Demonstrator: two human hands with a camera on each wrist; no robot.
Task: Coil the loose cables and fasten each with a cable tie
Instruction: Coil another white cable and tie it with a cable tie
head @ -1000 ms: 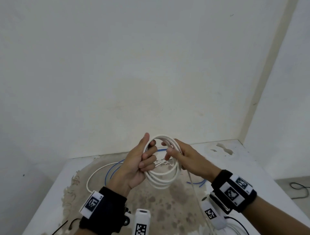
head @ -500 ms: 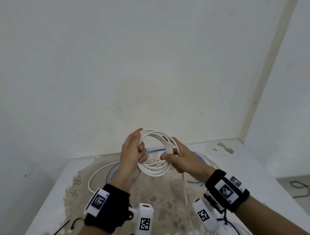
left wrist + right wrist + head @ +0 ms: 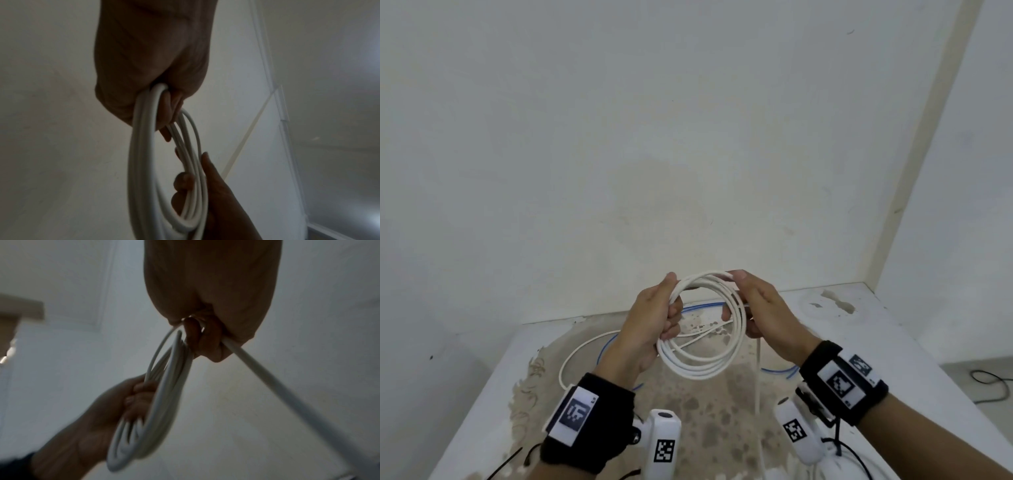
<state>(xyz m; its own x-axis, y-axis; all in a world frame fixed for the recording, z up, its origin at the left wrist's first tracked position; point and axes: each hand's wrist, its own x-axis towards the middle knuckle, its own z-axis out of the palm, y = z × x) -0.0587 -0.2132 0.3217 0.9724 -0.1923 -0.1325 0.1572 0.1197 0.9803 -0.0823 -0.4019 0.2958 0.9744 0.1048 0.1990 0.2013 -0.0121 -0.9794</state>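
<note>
A white cable coil [image 3: 705, 363] of several loops hangs in the air above the table. My left hand [image 3: 654, 315] grips its left side, fingers curled round the bundle [image 3: 144, 129]. My right hand [image 3: 756, 308] holds the coil's upper right side, fingers wrapped round the strands [image 3: 174, 356]. A loose tail of the white cable [image 3: 757, 394] drops from my right hand to the table, and it shows as a thick strand [image 3: 277, 382] in the right wrist view. A blue cable [image 3: 702, 305] and another white cable [image 3: 582, 349] lie loose on the table behind the coil.
The stained white table [image 3: 893, 342] stands in a corner of white walls. A black cable tie [image 3: 505, 464] lies near the front left edge. A black cord [image 3: 993, 380] lies on the floor at right. Another blue cable stretch [image 3: 779, 371] lies under my right wrist.
Both hands have lifted the coil a little. My right hand slid from the coil's right side up to its top, laying another turn on the bundle.
</note>
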